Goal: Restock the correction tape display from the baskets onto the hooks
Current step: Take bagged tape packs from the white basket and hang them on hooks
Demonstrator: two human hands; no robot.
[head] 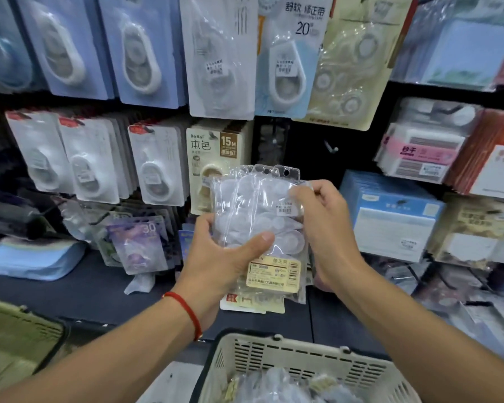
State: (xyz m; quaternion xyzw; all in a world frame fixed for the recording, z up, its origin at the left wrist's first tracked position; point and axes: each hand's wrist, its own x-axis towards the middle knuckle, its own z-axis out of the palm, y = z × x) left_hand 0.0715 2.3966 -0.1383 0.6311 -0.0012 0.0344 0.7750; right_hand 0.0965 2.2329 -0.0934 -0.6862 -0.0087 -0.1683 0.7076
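Correction tape packs, a clear-bagged stack of them, are held up right above the white basket and in front of the display. Left of the stack, the left hand grips its lower half, thumb across the front, red string on that wrist. On the stack's right edge the right hand pinches the top corner. Up and right of the stack there's a bare hook.
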